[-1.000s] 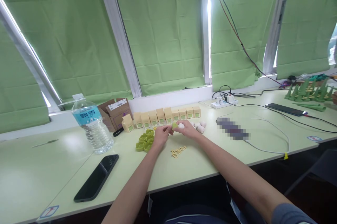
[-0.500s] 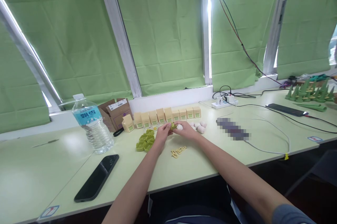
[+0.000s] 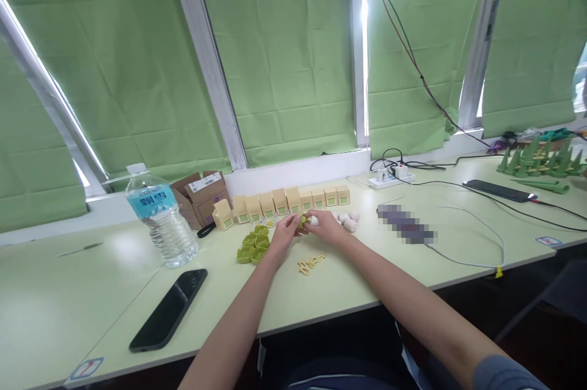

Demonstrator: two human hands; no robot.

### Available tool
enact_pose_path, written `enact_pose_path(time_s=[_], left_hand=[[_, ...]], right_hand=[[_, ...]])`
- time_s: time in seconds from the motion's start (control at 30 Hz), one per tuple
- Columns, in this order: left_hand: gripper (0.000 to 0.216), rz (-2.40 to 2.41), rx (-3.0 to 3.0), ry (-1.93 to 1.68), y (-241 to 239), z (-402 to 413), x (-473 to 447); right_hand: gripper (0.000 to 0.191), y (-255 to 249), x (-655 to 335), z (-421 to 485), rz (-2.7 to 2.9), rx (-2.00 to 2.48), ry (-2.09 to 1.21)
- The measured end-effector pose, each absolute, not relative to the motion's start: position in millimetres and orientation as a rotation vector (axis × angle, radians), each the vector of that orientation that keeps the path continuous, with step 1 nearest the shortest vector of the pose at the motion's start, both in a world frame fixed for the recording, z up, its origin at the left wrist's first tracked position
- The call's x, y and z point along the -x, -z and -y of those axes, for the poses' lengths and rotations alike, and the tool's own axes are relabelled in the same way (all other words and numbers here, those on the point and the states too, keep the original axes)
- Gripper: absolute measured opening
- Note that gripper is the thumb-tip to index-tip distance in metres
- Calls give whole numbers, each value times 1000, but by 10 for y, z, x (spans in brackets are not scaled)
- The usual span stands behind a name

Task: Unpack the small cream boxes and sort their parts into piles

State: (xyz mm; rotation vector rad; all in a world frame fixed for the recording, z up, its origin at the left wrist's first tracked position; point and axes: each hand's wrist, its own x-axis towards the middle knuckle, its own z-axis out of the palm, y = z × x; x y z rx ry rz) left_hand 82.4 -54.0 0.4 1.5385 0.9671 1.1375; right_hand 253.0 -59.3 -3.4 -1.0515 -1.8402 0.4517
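My left hand (image 3: 285,233) is closed on a small olive-green plastic piece (image 3: 302,219), seen between the two hands. My right hand (image 3: 326,228) meets it from the other side, its fingers closed around a small white rounded piece (image 3: 313,220). The hands touch or nearly touch, and the fingers hide how the two pieces meet. Left of them lie several green cup-like pieces (image 3: 252,245) in a cluster. A few yellow loop-shaped pieces (image 3: 310,264) lie below the hands. Several white rounded pieces (image 3: 351,223) sit just right of my right hand.
A row of cream boxes (image 3: 279,202) lines the back of the table. At left stand a water bottle (image 3: 161,216) and a cardboard box (image 3: 204,200), with a black phone (image 3: 169,310) in front. A power strip (image 3: 391,180), cables and green cones (image 3: 534,161) are to the right.
Both hands stay in nearly the same place. The fingers have shifted slightly around the green and white pieces; the table's other things have not moved.
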Motion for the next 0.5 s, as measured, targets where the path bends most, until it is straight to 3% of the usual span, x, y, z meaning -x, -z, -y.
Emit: enact_pose_path(time_s=[0.5], left_hand=[[53, -935, -1602, -1143, -62, 603, -825]], right_hand=[[17, -26, -2521, 693, 1889, 891, -535]])
